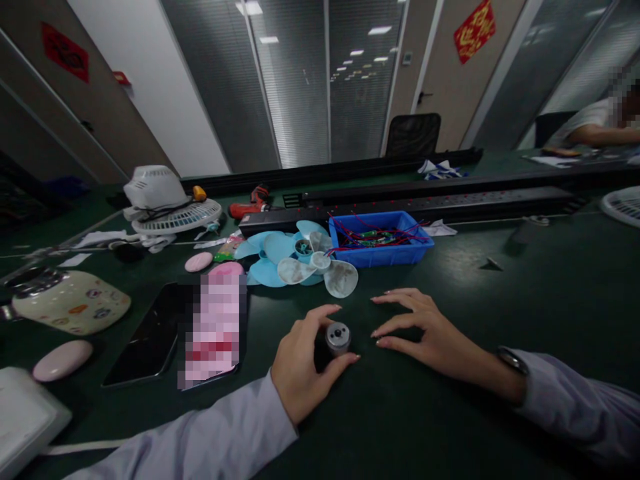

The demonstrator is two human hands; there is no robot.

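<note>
My left hand curves its thumb and index finger round a small cylindrical electric motor of silvery metal, which stands upright on the table with its end face up. The motor's lower side is partly hidden by the thumb. To the right of it, my right hand is open above the dark green table, fingers spread and pointing at the motor, with nothing in them. Just beyond the hands lie several light-blue fan blades and a greyish three-bladed one.
A blue bin holds wired parts. Left are phones, pink oval objects, a cream patterned container and a white box. Farther back are a fan, a red drill and black rails. Another person sits far right.
</note>
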